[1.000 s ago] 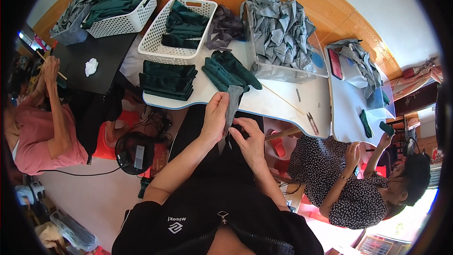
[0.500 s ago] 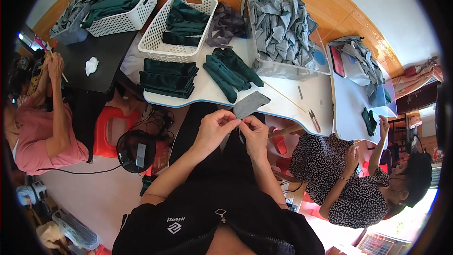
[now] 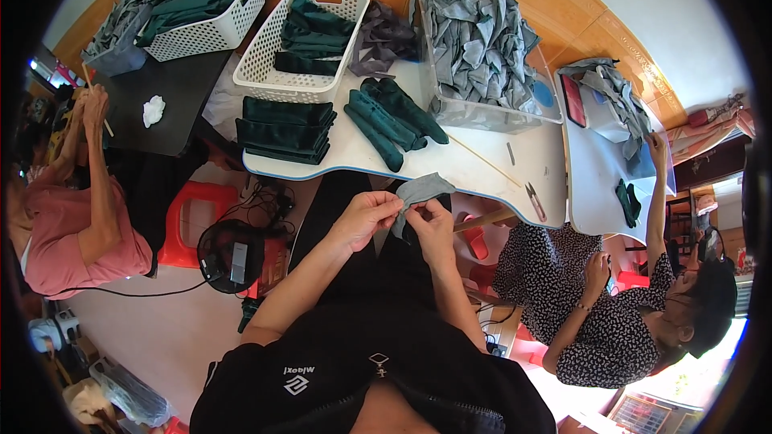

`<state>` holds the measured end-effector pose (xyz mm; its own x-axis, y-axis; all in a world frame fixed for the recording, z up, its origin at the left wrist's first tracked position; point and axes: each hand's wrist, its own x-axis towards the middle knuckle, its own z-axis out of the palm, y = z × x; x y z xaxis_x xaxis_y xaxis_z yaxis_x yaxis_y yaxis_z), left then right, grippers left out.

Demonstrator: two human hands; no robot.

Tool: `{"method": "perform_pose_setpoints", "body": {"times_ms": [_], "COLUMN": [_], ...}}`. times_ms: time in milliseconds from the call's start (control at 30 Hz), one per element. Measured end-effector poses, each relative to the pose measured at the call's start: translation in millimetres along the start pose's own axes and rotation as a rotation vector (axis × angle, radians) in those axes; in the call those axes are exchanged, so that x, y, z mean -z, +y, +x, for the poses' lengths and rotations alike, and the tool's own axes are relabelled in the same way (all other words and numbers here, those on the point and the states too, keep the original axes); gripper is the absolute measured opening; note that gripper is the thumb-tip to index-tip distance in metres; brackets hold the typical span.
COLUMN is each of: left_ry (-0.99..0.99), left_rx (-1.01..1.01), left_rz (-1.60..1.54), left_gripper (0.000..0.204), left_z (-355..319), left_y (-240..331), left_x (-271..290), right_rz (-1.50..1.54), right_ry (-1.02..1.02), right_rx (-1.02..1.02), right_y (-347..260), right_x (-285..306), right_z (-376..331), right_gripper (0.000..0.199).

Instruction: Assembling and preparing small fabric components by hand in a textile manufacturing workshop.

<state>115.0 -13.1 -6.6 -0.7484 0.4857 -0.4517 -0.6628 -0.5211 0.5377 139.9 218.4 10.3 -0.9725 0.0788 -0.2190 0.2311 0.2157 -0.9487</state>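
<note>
Between my two hands, just off the front edge of the white table, is a grey fabric piece (image 3: pixel 424 188). My left hand (image 3: pixel 366 217) pinches its left side between thumb and fingers. On the other side my right hand (image 3: pixel 432 229) grips the cloth with bent fingers, and part of the piece hangs down between the hands. Closest on the table are loose dark green velvet pieces (image 3: pixel 394 116) and a neat stack of folded green ones (image 3: pixel 285 130). Small thread snips (image 3: pixel 535 202) and a thin wooden stick (image 3: pixel 486 158) lie to the right.
A white basket (image 3: pixel 241 76) with green pieces and a clear bin (image 3: pixel 490 118) heaped with grey ones stand behind. At left, a person in pink (image 3: pixel 88 217) holds a stick; at right, a person in a patterned dress (image 3: pixel 603 329) reaches over a table. A red stool (image 3: pixel 193 249) stands left.
The grey piece has shifted from one flat strip above my fingers to a bent shape draping between my hands. The person at right has reached farther toward the grey heap.
</note>
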Motion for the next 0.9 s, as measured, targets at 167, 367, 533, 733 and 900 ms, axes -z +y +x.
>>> {"method": "perform_pose_setpoints", "body": {"times_ms": [167,367,533,733,900], "left_ry": [0.055,0.196,0.115,0.135,0.125], "left_rx": [-0.089,-0.151,-0.164,-0.003,0.043], "left_rz": [0.108,0.084,0.021,-0.159,-0.179], "left_gripper": [0.020,0.023,0.023,0.018,0.019], "left_z": [1.6,15.3,19.7,11.5,11.6], "left_y": [-27.1,-3.7,-22.4,-37.9,-26.9], "left_x": [-6.5,-12.5,-1.3,-6.8,-0.6], "right_rz": [0.031,0.100,0.226,0.441,0.594], "right_ry": [0.085,-0.035,-0.063,0.003,0.003], "right_rx": [0.001,0.136,-0.075,-0.119,-0.099], "right_y": [-1.3,44.0,50.5,46.0,42.4], "right_x": [-9.1,-3.6,-14.6,-26.2,-26.9], "right_z": [1.5,7.7,7.0,3.8,0.9], "right_gripper": [0.017,0.023,0.018,0.026,0.025]}}
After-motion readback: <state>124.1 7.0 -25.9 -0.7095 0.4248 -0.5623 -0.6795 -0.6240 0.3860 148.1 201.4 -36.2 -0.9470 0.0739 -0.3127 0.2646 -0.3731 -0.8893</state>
